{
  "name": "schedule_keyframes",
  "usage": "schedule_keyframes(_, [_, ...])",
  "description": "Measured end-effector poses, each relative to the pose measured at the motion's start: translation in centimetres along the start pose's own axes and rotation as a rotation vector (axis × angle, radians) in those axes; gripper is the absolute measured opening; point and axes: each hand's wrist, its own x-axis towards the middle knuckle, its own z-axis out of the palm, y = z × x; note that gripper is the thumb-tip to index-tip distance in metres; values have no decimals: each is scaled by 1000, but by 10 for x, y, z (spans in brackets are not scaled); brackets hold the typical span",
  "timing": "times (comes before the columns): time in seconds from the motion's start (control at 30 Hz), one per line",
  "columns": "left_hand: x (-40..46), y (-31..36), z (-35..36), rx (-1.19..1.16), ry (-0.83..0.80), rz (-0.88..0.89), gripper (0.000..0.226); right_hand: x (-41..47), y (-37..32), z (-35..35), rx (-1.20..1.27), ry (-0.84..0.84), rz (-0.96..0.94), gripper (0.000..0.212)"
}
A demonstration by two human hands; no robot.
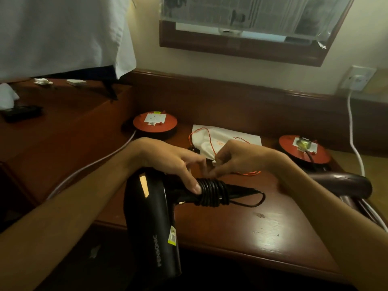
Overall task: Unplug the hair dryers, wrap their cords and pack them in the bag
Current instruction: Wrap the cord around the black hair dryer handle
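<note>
A black hair dryer (150, 215) is held over the front of the wooden desk (273, 223), its barrel pointing toward me. Its black cord (212, 193) is coiled many times around the handle, with one loose loop sticking out to the right. My left hand (178, 162) grips the handle at the coil, thumb pressed on the windings. My right hand (237, 156) pinches something small and white at the top of the coil. A white drawstring bag (228, 136) with orange strings lies flat behind my hands.
Two red round extension reels stand on the desk, one (154, 122) at the back left with an empty socket, one (304, 149) at the right with a plug in it. A white cable (354, 143) runs to a wall socket (358, 78). A dark chair armrest (346, 184) sits at right.
</note>
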Motion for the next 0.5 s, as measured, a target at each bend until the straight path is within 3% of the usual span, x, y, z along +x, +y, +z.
schedule_keyframes(0.3, [11,-20,-5,-99,170,37,61,-25,-42,7,-356,106,11,11])
schedule_keyframes(0.37, [6,-26,-9,-120,241,66,61,-34,-42,10,-240,176,-27,9])
schedule_keyframes(0.5, [-8,-39,-17,-323,331,145,61,-40,-32,23,224,284,-125,22])
